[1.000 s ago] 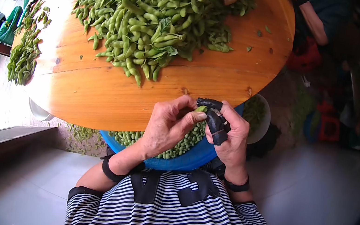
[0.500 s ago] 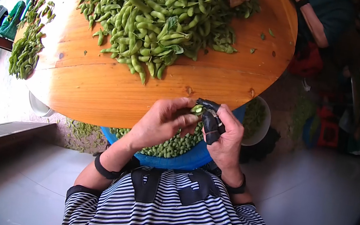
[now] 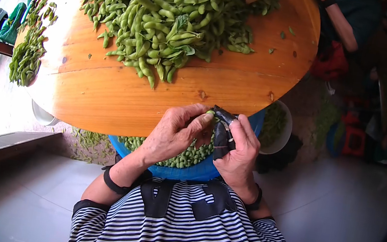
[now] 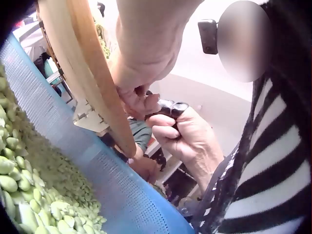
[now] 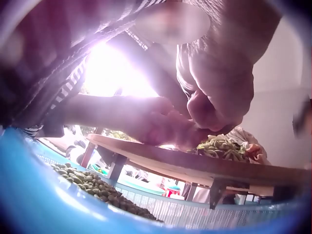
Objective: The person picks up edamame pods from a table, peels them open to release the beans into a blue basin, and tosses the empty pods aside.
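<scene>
Over the near edge of the table, my left hand (image 3: 171, 130) pinches a green soybean pod (image 3: 211, 113) between thumb and forefinger. Only a small part of the pod shows. My right hand (image 3: 239, 151) has black wrapping on its thumb (image 3: 222, 143) and forefinger (image 3: 224, 115), and these pinch the pod's other end. Both hands meet above a blue plastic basket (image 3: 185, 174) holding many shelled green beans (image 3: 190, 157). In the left wrist view, the right hand's other fingers (image 4: 168, 132) are curled. The right wrist view is hazy with glare.
A big heap of soybean pods (image 3: 158, 24) covers the far part of the wooden table (image 3: 110, 103). Flatter pods (image 3: 29, 54) lie at its left edge. A whitish bucket (image 3: 279, 139) stands right of the basket. Another person's arm (image 3: 340, 23) is at the far right.
Half a second ago the pod showed split with pale beans inside; now the left thumb covers more of it. The right hand has tilted slightly, its wrapped fingertips closer to the left thumb.
</scene>
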`<state>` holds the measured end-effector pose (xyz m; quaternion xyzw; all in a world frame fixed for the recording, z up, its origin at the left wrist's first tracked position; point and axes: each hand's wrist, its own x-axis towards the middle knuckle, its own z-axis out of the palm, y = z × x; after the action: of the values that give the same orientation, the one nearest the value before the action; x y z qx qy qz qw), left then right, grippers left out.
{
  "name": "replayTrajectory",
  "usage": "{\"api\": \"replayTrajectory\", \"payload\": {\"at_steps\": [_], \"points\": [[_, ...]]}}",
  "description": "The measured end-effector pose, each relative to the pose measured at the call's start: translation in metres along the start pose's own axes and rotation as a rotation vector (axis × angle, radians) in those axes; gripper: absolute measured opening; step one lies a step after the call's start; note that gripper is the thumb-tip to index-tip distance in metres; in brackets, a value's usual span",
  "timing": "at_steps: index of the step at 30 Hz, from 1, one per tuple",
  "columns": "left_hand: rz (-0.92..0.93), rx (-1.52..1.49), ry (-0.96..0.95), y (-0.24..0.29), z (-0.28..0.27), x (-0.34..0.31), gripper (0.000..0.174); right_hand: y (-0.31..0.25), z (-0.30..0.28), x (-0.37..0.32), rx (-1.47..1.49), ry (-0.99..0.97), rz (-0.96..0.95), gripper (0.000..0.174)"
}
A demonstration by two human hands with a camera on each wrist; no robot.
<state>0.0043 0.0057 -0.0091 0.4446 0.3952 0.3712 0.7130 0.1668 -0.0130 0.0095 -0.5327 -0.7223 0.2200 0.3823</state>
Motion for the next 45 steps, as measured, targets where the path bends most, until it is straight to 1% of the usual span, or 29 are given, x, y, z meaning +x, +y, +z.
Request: {"api": "replayTrajectory", "payload": {"at_steps": [3, 5, 6, 8, 9, 11, 13, 15, 17, 18, 20, 21, 23, 24, 25, 27, 28, 30, 31, 33, 34, 36, 37, 39, 41, 42, 43, 45], "points": [[-0.02, -0.038, 0.031, 0.002, 0.006, 0.0, 0.026, 0.006, 0.0, -0.002, -0.037, 0.005, -0.017, 0.019], [0.0, -0.038, 0.105, 0.0, 0.01, -0.001, 0.022, 0.008, -0.003, 0.0, -0.019, 0.004, -0.001, 0.017], [-0.001, -0.037, 0.104, -0.001, 0.01, -0.001, 0.022, 0.007, -0.005, 0.001, -0.003, 0.004, 0.012, 0.017], [0.031, 0.122, 0.148, -0.004, 0.011, -0.003, 0.017, 0.004, -0.006, 0.005, 0.035, 0.039, 0.04, 0.019], [0.03, 0.123, 0.143, -0.005, 0.011, -0.004, 0.017, 0.003, -0.007, 0.006, 0.072, 0.072, 0.066, 0.021], [0.08, 0.23, 0.117, -0.004, 0.011, -0.006, 0.015, 0.006, -0.011, 0.007, 0.09, 0.051, 0.1, 0.025], [0.102, 0.274, 0.093, -0.002, 0.01, -0.008, 0.015, 0.006, -0.015, 0.009, 0.18, -0.048, 0.092, 0.024], [0.124, 0.316, 0.07, 0.0, 0.01, -0.009, 0.015, 0.012, -0.015, 0.007, 0.193, -0.063, 0.093, 0.026], [0.04, 0.305, 0.038, 0.002, 0.008, -0.009, 0.017, 0.015, -0.016, 0.005, 0.177, -0.12, 0.115, 0.027], [0.038, 0.304, 0.037, 0.0, 0.006, -0.01, 0.017, 0.017, -0.017, 0.005, 0.177, -0.121, 0.118, 0.027], [-0.076, 0.241, -0.076, -0.005, 0.001, -0.01, 0.021, 0.022, -0.019, 0.006, 0.264, -0.186, 0.02, 0.027], [-0.078, 0.24, -0.079, -0.004, -0.001, -0.01, 0.021, 0.023, -0.021, 0.005, 0.263, -0.185, 0.024, 0.027], [-0.2, -0.109, -0.211, -0.002, -0.005, -0.01, 0.025, 0.025, -0.027, 0.002, 0.679, -0.322, 0.381, 0.024], [-0.216, -0.204, -0.235, -0.001, -0.006, -0.01, 0.027, 0.025, -0.028, 0.002, 0.887, -0.389, 0.56, 0.023], [-0.217, -0.206, -0.234, -0.001, -0.005, -0.011, 0.027, 0.026, -0.028, 0.002, 0.887, -0.391, 0.562, 0.023], [-0.245, -0.316, -0.232, 0.0, -0.004, -0.013, 0.029, 0.027, -0.027, 0.002, 1.149, -0.403, 0.607, 0.026], [-0.246, -0.317, -0.231, 0.0, -0.003, -0.013, 0.029, 0.023, -0.028, 0.003, 1.15, -0.404, 0.608, 0.026], [-0.191, -0.262, -0.18, 0.0, 0.0, -0.013, 0.031, 0.012, -0.027, 0.006, 0.664, -0.332, 0.481, 0.032], [-0.192, -0.263, -0.179, -0.002, 0.001, -0.013, 0.031, 0.013, -0.024, 0.006, 0.664, -0.332, 0.482, 0.032], [-0.147, -0.221, -0.153, -0.008, 0.003, -0.012, 0.033, 0.016, -0.018, 0.005, 0.356, -0.218, 0.162, 0.037], [-0.147, -0.221, -0.155, -0.008, 0.003, -0.013, 0.033, 0.011, -0.021, 0.008, 0.313, -0.217, 0.11, 0.042], [-0.147, -0.026, -0.097, -0.008, 0.003, -0.014, 0.033, 0.013, -0.024, 0.008, 0.263, -0.233, 0.076, 0.041], [-0.148, -0.027, -0.099, -0.007, 0.003, -0.014, 0.033, 0.014, -0.026, 0.008, 0.216, -0.25, 0.04, 0.039], [-0.143, 0.103, -0.108, -0.005, 0.003, -0.016, 0.032, 0.014, -0.031, 0.008, 0.193, -0.277, 0.023, 0.038], [-0.131, 0.13, -0.088, -0.006, 0.004, -0.016, 0.032, 0.014, -0.031, 0.006, 0.172, -0.306, 0.008, 0.036], [-0.118, 0.158, -0.07, -0.007, 0.004, -0.016, 0.031, 0.015, -0.029, 0.004, 0.145, -0.271, -0.031, 0.035], [-0.119, 0.157, -0.07, -0.006, 0.003, -0.016, 0.031, 0.016, -0.028, 0.002, 0.118, -0.236, -0.069, 0.033], [-0.121, 0.19, -0.101, -0.004, 0.001, -0.017, 0.03, 0.014, -0.03, 0.004, 0.123, -0.261, -0.074, 0.034]]}}
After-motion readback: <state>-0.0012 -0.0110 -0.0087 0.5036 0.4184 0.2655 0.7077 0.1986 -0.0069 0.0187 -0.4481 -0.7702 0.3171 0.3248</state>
